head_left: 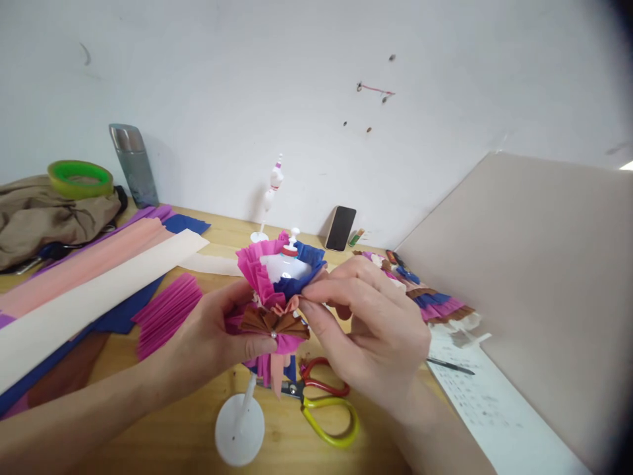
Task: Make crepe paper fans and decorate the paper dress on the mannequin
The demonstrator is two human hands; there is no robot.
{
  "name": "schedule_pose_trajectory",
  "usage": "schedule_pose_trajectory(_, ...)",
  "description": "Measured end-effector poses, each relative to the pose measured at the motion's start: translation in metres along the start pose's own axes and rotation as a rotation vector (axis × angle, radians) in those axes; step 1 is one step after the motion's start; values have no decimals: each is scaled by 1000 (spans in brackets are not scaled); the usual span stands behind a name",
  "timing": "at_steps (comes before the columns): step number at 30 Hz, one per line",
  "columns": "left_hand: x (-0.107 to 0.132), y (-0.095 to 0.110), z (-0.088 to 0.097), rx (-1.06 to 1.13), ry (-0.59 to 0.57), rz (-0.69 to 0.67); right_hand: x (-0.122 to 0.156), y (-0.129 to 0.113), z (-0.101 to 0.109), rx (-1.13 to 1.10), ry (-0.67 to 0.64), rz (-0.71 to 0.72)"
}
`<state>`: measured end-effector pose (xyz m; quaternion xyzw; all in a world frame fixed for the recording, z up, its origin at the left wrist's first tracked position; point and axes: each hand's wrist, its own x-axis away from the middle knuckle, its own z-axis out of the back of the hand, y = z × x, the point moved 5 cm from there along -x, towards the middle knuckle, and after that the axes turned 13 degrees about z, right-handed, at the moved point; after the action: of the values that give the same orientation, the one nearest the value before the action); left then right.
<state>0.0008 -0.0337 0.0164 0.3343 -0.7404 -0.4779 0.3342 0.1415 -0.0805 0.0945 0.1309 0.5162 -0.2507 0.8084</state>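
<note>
A small white dress form (285, 267) on a stand with a round white base (240, 430) is tilted in front of me, dressed in pleated crepe paper. A pink ruffle (256, 267) and a blue ruffle (309, 267) ring its shoulders. At the waist sits a brown pleated paper fan (271, 321) with a bead at its middle. My left hand (225, 336) is closed around the waist, thumb beside the bead. With thumb and forefinger, my right hand (366, 323) pinches the crepe paper ruffle's right edge; the exact piece pinched is partly hidden.
Scissors (329, 399) with red and yellow handles lie beneath the form. Crepe paper strips (109, 290) cover the left side. Behind stand another small form (271, 191), a phone (341, 228) and a bottle (134, 165). Right are a pen (451, 365), paper sheet (499, 409) and board (534, 277).
</note>
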Motion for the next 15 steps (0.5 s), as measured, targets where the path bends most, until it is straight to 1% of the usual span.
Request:
schedule_pose_trajectory(4,-1,-2,3,-13,-2,2,6,3,1,-38,68,-12)
schedule_pose_trajectory(7,-2,-5,6,-33,19,10,11,6,4,-78,106,-7)
schedule_pose_trajectory(11,-2,-6,7,-44,41,-4,13,8,6,-54,97,-3)
schedule_pose_trajectory(15,-1,-6,6,-47,19,3,9,7,1,-5,49,-17)
